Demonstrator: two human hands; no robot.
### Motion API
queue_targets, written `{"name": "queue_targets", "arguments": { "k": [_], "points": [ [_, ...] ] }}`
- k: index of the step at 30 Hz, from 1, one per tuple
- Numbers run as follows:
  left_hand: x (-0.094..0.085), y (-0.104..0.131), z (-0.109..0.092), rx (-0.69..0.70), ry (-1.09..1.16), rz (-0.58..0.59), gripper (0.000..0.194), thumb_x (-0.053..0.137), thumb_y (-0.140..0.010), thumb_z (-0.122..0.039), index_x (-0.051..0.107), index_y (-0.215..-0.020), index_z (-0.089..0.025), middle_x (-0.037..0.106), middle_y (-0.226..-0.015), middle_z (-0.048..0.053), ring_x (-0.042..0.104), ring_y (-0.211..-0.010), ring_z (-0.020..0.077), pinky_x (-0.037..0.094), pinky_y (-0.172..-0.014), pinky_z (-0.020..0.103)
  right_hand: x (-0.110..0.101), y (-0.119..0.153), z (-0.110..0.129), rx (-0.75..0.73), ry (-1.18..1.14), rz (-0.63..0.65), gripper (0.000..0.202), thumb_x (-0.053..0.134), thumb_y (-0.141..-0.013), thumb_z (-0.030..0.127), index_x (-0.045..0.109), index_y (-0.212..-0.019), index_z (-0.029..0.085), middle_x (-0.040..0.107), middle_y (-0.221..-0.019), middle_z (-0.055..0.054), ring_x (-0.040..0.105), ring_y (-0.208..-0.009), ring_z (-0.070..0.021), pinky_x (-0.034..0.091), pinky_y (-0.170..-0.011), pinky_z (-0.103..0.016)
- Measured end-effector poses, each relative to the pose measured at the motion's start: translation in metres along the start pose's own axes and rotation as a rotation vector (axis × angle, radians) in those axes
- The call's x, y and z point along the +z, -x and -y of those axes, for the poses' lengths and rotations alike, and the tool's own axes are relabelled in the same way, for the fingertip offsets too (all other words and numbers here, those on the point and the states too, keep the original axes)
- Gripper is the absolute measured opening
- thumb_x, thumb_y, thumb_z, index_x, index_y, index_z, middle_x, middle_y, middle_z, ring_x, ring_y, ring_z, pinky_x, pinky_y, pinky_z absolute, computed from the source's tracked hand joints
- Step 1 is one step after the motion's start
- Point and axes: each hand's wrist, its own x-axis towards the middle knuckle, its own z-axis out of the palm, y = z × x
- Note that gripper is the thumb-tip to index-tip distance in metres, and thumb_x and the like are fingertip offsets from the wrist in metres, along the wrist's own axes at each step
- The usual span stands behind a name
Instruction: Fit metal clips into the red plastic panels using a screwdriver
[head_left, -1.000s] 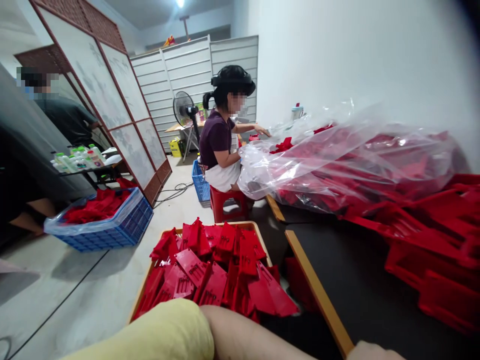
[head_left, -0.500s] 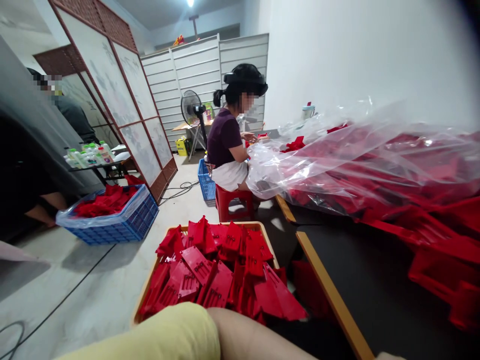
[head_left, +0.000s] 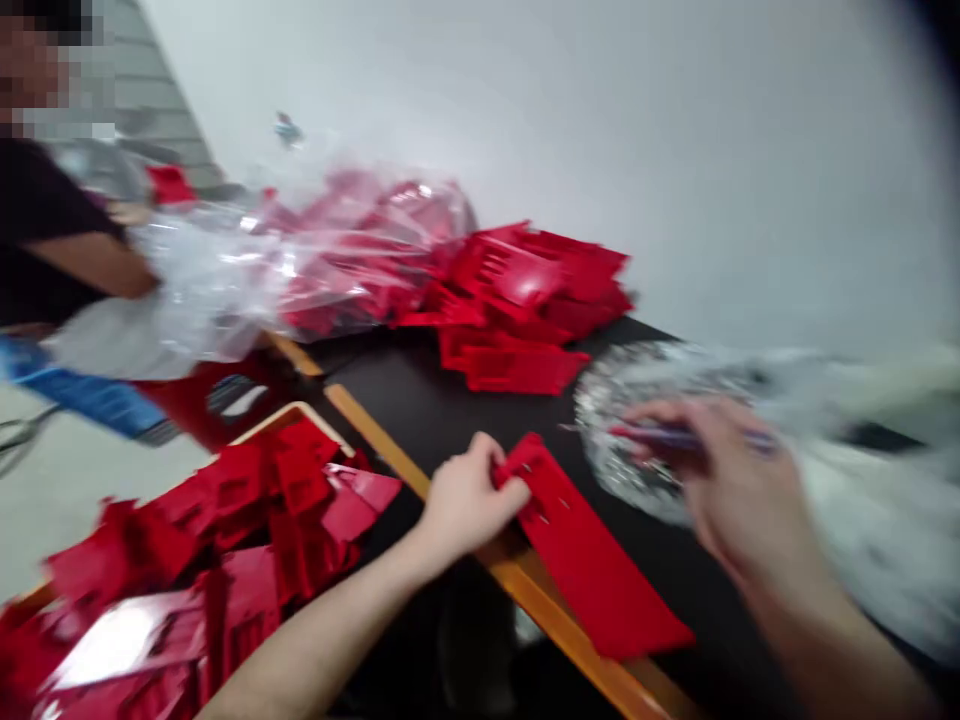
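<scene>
A flat red plastic part (head_left: 600,560) with small metal bits near its upper end lies across the wooden edge of the black table. My left hand (head_left: 476,495) grips its upper left corner between thumb and fingers. To the right, my right hand (head_left: 720,470) holds a purple pen-like tool (head_left: 667,436) with a reddish tip, pointing left. That hand is above a clear bag of small shiny metal pieces (head_left: 622,440), apart from the red part. Motion blurs the view.
A crate (head_left: 300,410) heaped with red parts stands at the lower left. More red parts (head_left: 532,290) and a plastic bag (head_left: 345,250) of them lie at the table's back. A seated person (head_left: 67,230) is at the left.
The view has swung right, towards the table. Both my hands have come into view, the left on a red part and the right with the purple tool.
</scene>
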Motion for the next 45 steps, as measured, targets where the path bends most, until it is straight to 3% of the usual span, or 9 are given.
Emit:
{"name": "queue_targets", "arguments": {
  "k": [2,7,11,18,25,31,34,42,45],
  "points": [
    [0.004,-0.004,0.004,0.036,0.029,0.036,0.017,0.054,-0.079,-0.034,0.048,-0.09,-0.024,0.06,-0.068,-0.004,0.055,-0.063,0.0159,0.041,-0.063,0.026,0.0,-0.003,-0.001,0.151,0.0,-0.068,0.027,0.072,-0.079,0.036,0.064,-0.06,0.019,0.068,-0.069,-0.007,0.061,-0.051,-0.0123,0.047,-0.043,-0.023],
    [0.009,-0.008,0.014,0.095,0.105,0.11,0.026,0.052,-0.085,-0.035,0.052,-0.107,-0.023,0.064,-0.075,-0.004,0.055,-0.058,0.0131,0.041,-0.056,0.023,0.022,-0.008,-0.005,0.108,0.018,-0.198,0.045,0.067,-0.081,0.049,0.052,-0.051,0.018,0.056,-0.051,0.003,0.044,-0.036,-0.0056,0.032,-0.032,-0.019],
    [0.008,-0.007,0.017,0.111,0.159,0.132,0.032,0.054,-0.086,-0.038,0.056,-0.114,-0.022,0.065,-0.075,-0.003,0.055,-0.057,0.0117,0.042,-0.055,0.021,0.036,-0.003,-0.007,0.085,0.097,-0.11,0.052,0.061,-0.086,0.05,0.05,-0.047,0.018,0.055,-0.046,0.002,0.043,-0.036,-0.0055,0.032,-0.035,-0.02],
    [0.002,-0.005,0.018,0.074,0.25,0.218,0.044,0.06,-0.085,-0.043,0.059,-0.124,-0.021,0.069,-0.078,0.0,0.061,-0.061,0.0132,0.047,-0.057,0.022,0.048,0.003,-0.016,0.105,0.215,-0.033,0.04,0.065,-0.087,0.036,0.051,-0.053,0.019,0.055,-0.049,0.004,0.045,-0.041,-0.0062,0.037,-0.043,-0.022],
    [-0.003,-0.007,0.02,0.04,0.263,0.265,0.048,0.063,-0.084,-0.045,0.06,-0.127,-0.024,0.072,-0.081,0.0,0.065,-0.064,0.0154,0.053,-0.059,0.023,0.047,0.01,-0.023,-0.056,0.233,0.061,0.036,0.056,-0.093,0.027,0.05,-0.059,0.02,0.054,-0.056,0.003,0.048,-0.048,-0.0078,0.037,-0.046,-0.025],
    [-0.005,-0.006,0.018,0.042,0.216,0.257,0.045,0.063,-0.084,-0.045,0.062,-0.125,-0.025,0.074,-0.083,0.0,0.067,-0.064,0.0165,0.053,-0.058,0.023,0.049,0.011,-0.029,-0.179,0.251,0.015,0.032,0.058,-0.091,0.022,0.049,-0.061,0.021,0.048,-0.054,0.004,0.048,-0.048,-0.0093,0.036,-0.046,-0.028],
    [-0.005,-0.006,0.018,0.02,0.212,0.269,0.048,0.063,-0.083,-0.045,0.061,-0.126,-0.024,0.074,-0.082,0.0,0.067,-0.063,0.0171,0.053,-0.056,0.024,0.049,0.012,-0.028,-0.185,0.286,0.015,0.032,0.058,-0.091,0.023,0.049,-0.061,0.021,0.047,-0.054,0.005,0.049,-0.048,-0.0096,0.037,-0.047,-0.029],
    [-0.003,-0.007,0.021,0.029,0.266,0.275,0.049,0.065,-0.082,-0.043,0.061,-0.128,-0.025,0.074,-0.083,0.0,0.068,-0.069,0.0187,0.054,-0.059,0.024,0.045,0.01,-0.019,-0.142,0.386,0.225,0.041,0.054,-0.091,0.017,0.04,-0.053,0.019,0.041,-0.051,0.003,0.049,-0.05,-0.0084,0.035,-0.046,-0.026],
    [-0.003,-0.007,0.021,0.04,0.289,0.266,0.051,0.065,-0.083,-0.044,0.061,-0.129,-0.023,0.073,-0.082,0.001,0.069,-0.073,0.0199,0.054,-0.06,0.024,0.044,0.01,-0.021,-0.143,0.392,0.247,0.04,0.053,-0.091,0.016,0.04,-0.053,0.02,0.04,-0.051,0.004,0.047,-0.048,-0.0081,0.035,-0.046,-0.026]
  ]
}}
